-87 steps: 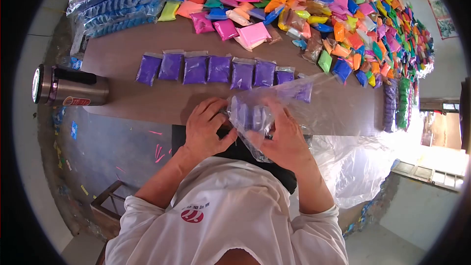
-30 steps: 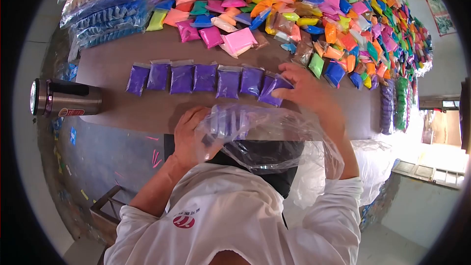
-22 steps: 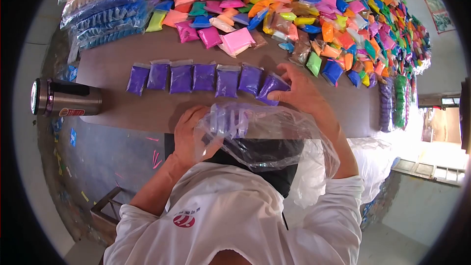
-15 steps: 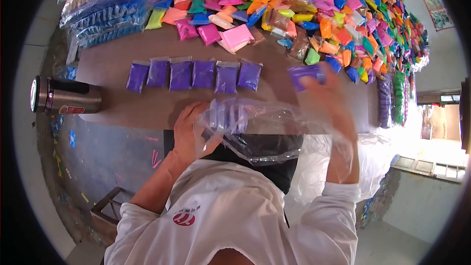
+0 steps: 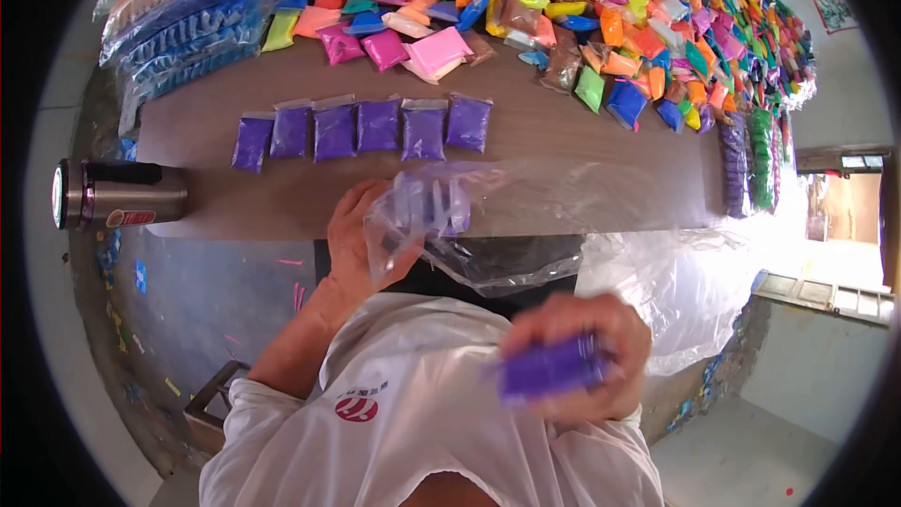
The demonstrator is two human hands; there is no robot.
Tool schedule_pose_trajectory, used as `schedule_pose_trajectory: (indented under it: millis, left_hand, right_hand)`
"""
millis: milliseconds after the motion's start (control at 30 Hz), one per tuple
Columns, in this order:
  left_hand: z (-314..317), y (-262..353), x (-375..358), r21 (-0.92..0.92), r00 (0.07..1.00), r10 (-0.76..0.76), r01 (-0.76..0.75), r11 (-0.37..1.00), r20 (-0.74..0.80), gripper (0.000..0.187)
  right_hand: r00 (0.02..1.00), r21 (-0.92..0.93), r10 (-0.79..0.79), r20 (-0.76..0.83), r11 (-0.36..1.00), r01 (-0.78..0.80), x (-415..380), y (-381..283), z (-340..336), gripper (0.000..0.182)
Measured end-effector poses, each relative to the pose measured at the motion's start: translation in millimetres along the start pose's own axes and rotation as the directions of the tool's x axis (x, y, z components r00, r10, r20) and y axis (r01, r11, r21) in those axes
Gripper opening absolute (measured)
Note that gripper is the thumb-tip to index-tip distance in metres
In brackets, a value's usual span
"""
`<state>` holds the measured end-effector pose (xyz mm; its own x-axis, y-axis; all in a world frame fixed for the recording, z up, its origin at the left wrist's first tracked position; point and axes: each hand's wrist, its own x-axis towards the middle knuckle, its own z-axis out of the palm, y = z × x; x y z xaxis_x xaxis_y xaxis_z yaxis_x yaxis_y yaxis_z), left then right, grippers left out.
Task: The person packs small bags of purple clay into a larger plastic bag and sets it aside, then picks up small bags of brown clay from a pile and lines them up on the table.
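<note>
My left hand (image 5: 358, 237) is closed on a clear plastic bag (image 5: 511, 263) at the table's front edge. Purple packets (image 5: 430, 205) show through the plastic beside its fingers. In front of my chest, my right hand (image 5: 591, 347), blurred by motion, grips a purple packet (image 5: 554, 369). Several more purple packets (image 5: 378, 125) lie in a row on the table, beyond my left hand.
A heap of colourful packets (image 5: 648, 42) covers the table's far side. Bagged packets (image 5: 192, 38) are stacked at the far left, near a steel flask (image 5: 136, 194). Purple and green rolls (image 5: 735, 169) stand at the right, above clear plastic sheeting (image 5: 676, 291).
My right hand has moved from above the table's right part down to my chest with the purple packet. My left hand stays at the bag. The view has shifted slightly.
</note>
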<state>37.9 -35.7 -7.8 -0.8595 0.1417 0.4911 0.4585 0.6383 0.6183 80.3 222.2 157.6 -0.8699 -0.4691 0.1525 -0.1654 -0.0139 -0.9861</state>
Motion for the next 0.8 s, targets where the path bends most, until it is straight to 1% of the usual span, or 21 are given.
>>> schedule_pose_trajectory:
  millis: [33,67,100,167,267,300,367,400,467,567,667,767,800]
  left_hand:
    - [-1,1,-1,0.021,1.000,-0.013,0.013,1.000,0.014,0.046]
    - [-2,4,0,0.042,0.999,-0.028,0.027,0.999,0.026,0.047]
    - [-2,5,1,0.061,0.998,-0.042,0.040,0.997,0.037,0.047]
    - [1,1,-2,0.083,0.999,-0.024,0.021,0.996,0.026,0.047]
    - [2,-1,-4,0.079,1.000,-0.007,0.006,0.997,0.014,0.047]
    - [3,-1,-4,0.072,1.000,0.000,0.000,0.997,0.010,0.046]
    - [4,0,-4,0.081,1.000,-0.023,0.023,0.996,0.003,0.034]
    - [5,1,-4,0.084,0.999,-0.033,0.033,0.996,0.002,0.029]
    - [4,2,-5,0.086,1.000,-0.018,0.018,0.996,-0.004,0.027]
    - [5,1,-4,0.085,1.000,-0.011,0.011,0.996,-0.007,0.028]
    - [4,0,-5,0.095,1.000,-0.008,0.008,0.995,0.003,0.031]
    - [5,-1,-5,0.096,1.000,-0.003,0.002,0.995,0.007,0.034]
    - [5,-1,-5,0.097,1.000,-0.001,0.000,0.995,0.006,0.035]
  right_hand:
    - [0.976,-0.192,-0.007,-0.218,0.981,-0.036,8,9,17,0.050]
    - [0.906,-0.365,-0.058,-0.420,0.925,-0.110,14,19,27,0.049]
    - [0.895,-0.458,-0.074,-0.440,0.875,-0.153,22,28,27,0.049]
    - [0.873,-0.624,-0.117,-0.473,0.744,-0.239,41,47,22,0.051]
    - [0.928,-0.834,-0.076,-0.365,0.469,-0.290,51,63,12,0.051]
    - [0.927,-0.838,-0.009,-0.374,0.431,-0.334,54,67,12,0.053]
    - [0.909,-0.842,0.122,-0.399,0.345,-0.415,57,73,12,0.057]
    - [0.899,-0.841,0.159,-0.407,0.318,-0.437,59,78,13,0.060]
    - [0.875,-0.839,0.231,-0.426,0.261,-0.477,64,86,16,0.067]
    - [0.846,-0.782,0.422,-0.325,0.384,-0.492,64,71,13,0.075]
    - [0.840,-0.693,0.497,-0.218,0.528,-0.492,64,53,5,0.077]
    - [0.919,-0.720,0.377,-0.120,0.604,-0.342,56,61,-4,0.076]
    - [0.912,-0.750,0.395,-0.109,0.570,-0.336,56,64,-4,0.075]
